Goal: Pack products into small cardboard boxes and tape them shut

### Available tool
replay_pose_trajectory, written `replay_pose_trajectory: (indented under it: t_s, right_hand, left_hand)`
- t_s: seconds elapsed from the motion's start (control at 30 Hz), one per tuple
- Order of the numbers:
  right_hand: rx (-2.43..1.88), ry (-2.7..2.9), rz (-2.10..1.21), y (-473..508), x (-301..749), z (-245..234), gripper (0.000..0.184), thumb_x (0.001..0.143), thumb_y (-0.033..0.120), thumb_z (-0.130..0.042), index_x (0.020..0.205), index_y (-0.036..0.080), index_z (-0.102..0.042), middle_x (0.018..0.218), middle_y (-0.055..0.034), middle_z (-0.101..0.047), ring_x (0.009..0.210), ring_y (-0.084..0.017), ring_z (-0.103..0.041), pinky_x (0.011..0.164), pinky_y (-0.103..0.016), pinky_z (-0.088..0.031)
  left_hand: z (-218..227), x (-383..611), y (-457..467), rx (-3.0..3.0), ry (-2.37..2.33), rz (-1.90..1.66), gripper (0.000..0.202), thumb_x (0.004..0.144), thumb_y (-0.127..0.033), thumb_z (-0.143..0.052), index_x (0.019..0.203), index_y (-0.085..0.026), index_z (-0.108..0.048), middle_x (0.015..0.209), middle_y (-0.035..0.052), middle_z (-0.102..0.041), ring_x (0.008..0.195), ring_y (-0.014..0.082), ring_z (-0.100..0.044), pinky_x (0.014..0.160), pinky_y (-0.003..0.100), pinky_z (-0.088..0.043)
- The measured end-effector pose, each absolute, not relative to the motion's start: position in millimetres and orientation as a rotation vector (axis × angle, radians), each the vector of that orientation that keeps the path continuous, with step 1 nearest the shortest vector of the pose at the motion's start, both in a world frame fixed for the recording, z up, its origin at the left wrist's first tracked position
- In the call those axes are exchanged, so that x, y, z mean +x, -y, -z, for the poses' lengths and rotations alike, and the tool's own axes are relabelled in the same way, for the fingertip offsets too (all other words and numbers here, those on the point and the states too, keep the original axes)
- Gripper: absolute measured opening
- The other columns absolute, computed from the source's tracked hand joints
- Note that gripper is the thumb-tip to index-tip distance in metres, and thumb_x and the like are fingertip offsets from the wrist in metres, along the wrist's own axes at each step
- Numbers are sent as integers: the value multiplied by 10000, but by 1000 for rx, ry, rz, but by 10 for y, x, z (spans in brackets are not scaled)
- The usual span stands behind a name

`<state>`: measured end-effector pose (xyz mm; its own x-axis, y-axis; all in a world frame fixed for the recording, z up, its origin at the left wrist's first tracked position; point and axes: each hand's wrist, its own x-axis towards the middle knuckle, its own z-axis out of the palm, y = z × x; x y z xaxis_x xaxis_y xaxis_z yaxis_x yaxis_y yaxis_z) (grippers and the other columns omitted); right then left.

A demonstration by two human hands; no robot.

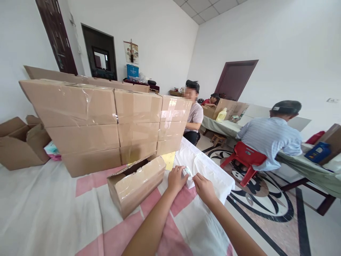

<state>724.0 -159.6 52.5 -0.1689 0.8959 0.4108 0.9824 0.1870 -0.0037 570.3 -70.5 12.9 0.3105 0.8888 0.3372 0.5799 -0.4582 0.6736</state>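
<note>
My left hand (pixel 176 179) and my right hand (pixel 204 188) meet near the right edge of a table covered with a pink-and-white cloth (pixel 66 213). Both are closed round a small white packet (pixel 188 174) that shows between them. Just left of my left hand lies a small open cardboard box (pixel 137 185) on its side, its flap raised. Behind it stands a wall of taped cardboard boxes (pixel 106 124), three rows high.
An open cardboard box (pixel 22 142) sits at the table's far left. Across the aisle, three people sit at a long cloth-covered table (pixel 314 167) with a yellow bottle (pixel 221 115) and a blue box (pixel 318 152). A red plastic chair (pixel 246 160) stands on the patterned floor.
</note>
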Motion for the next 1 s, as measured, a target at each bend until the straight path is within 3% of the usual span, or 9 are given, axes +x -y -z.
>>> replay_pose_trajectory:
  t_s: [0.47,1.0]
  right_hand:
    - [-1790,2065,400,1661,7200,-468,287,989,93,-377,903,202,-628,876,-49,-650,749,-164,-617,615,-267,-324]
    - [-1875,2008,385,1784,7103,-501,288,1031,214,-393,903,197,-651,865,-52,-637,731,-170,-582,622,-288,-313]
  left_hand:
    - [-152,5707,720,2147,-1319,-959,381,892,-399,-624,1263,-314,-594,1280,36,-635,1170,257,-596,980,385,-438]
    - [-161,5683,743,2164,-1297,-882,383,926,-434,-584,1290,-316,-565,1311,40,-597,1175,263,-560,1019,405,-391]
